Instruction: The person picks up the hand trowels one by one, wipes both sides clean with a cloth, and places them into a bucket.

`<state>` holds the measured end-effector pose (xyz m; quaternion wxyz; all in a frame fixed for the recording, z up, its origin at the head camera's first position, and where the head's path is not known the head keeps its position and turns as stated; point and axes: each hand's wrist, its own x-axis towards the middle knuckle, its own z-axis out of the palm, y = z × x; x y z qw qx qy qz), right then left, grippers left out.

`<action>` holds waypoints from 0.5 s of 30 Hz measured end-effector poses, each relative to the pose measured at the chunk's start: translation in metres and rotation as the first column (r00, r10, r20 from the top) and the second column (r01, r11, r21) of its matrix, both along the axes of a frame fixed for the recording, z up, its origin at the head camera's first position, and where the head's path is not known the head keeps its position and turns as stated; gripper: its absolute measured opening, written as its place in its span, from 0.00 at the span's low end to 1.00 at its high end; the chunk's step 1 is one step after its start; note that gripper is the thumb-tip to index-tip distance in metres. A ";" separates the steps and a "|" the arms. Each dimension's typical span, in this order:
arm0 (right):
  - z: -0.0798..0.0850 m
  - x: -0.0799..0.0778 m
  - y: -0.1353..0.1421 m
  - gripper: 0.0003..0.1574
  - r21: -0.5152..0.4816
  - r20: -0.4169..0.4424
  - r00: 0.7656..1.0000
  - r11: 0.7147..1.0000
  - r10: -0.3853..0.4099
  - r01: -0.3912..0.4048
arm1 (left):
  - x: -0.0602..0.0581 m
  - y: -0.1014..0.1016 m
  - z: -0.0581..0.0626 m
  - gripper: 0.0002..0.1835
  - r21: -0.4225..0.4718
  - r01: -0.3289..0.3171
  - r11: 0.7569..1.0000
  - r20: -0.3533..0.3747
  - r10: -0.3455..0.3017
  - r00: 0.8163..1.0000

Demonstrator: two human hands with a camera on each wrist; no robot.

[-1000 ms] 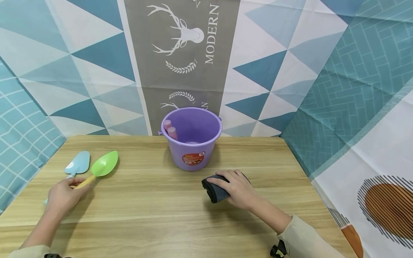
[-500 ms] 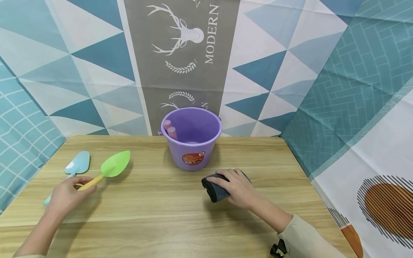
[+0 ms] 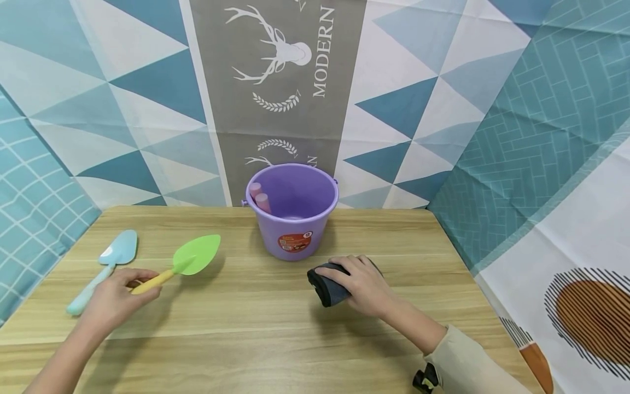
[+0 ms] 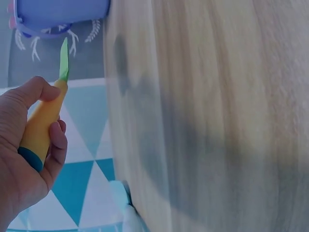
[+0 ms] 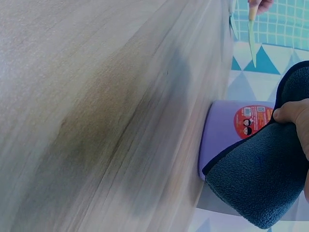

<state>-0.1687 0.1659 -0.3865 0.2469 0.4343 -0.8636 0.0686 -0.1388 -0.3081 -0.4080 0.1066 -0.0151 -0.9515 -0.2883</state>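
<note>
My left hand grips the yellow handle of a toy trowel with a green leaf-shaped blade. In the left wrist view the trowel handle lies between thumb and fingers, held up off the table, its blade toward the bucket. Just beside that hand lies a light blue toy shovel on the table. My right hand holds a folded dark blue-grey cloth with black edging, front right of the bucket. The right wrist view shows the thumb pressing on the fuzzy cloth, which hangs above the table.
A purple bucket with a red label stands at the back middle of the wooden table. Inside it, against the left wall, are two pink cylinders. Patterned cloth hangs behind the table and at both sides.
My left hand has lifted the trowel and carried it to the right, away from the light blue shovel, whose handle is now uncovered. The right hand and cloth have barely moved.
</note>
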 end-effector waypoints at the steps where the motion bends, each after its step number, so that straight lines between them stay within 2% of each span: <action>1: 0.000 0.000 0.000 0.41 0.000 -0.002 1.000 1.000 0.002 -0.002 | 0.001 0.002 0.002 0.17 0.000 0.005 1.000 -0.004 -0.005 1.000; 10: 0.001 0.000 -0.002 0.41 0.006 -0.009 1.000 1.000 0.015 -0.015 | 0.006 0.021 0.015 0.13 -0.011 0.079 0.997 -0.096 -0.080 0.992; 15: 0.002 0.000 -0.003 0.40 0.002 -0.008 1.000 1.000 0.021 -0.021 | 0.010 0.028 0.020 0.12 -0.029 0.109 0.994 -0.098 -0.111 0.989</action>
